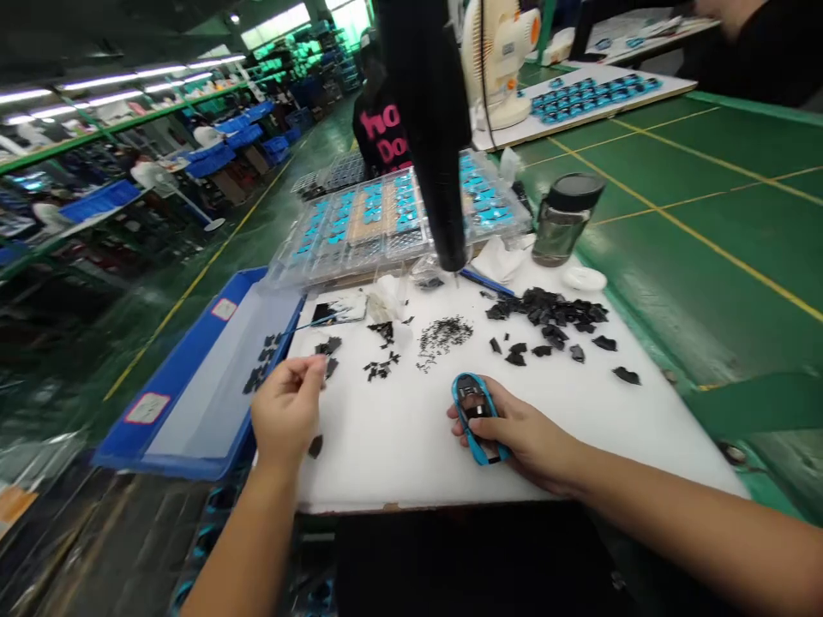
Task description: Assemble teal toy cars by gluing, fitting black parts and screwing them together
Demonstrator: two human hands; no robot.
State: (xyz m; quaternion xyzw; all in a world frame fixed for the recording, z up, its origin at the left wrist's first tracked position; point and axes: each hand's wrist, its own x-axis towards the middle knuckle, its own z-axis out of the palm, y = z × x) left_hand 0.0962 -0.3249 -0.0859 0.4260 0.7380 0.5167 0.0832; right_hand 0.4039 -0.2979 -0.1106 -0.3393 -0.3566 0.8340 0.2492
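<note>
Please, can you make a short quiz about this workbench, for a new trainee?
1. True or false: the right hand holds a blue-edged part.
2. What lies in the blue plastic tray? A) black pieces B) a glass jar C) a fan
3. Which is farther from the person: the black-lidded glass jar or the heap of black pieces on the white board?

Key: 1 true; 2 A; 3 the black-lidded glass jar.
</note>
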